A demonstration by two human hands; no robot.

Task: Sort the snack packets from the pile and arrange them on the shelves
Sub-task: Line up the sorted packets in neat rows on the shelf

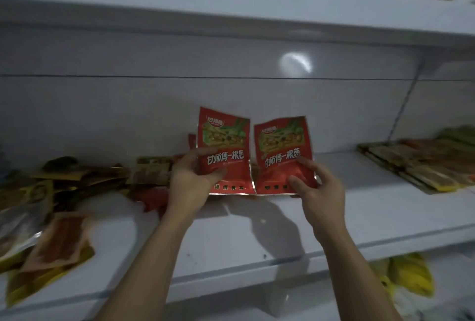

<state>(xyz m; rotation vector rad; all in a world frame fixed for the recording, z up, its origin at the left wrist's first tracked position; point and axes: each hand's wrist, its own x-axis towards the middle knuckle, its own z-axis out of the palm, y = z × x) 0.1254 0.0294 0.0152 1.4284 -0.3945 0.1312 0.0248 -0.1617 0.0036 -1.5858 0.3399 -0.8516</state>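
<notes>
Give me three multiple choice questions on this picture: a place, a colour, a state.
1. Where on the shelf is the loose pile? A left end B right end C front edge
2. The left packet and right packet are both: A blue B red C white
3. The left hand is: A empty B flat on the shelf C gripping a packet
Answers: 1 A, the pile spreads left of that hand. 2 B, both wrappers show red. 3 C, its fingers curl round the left packet.
</notes>
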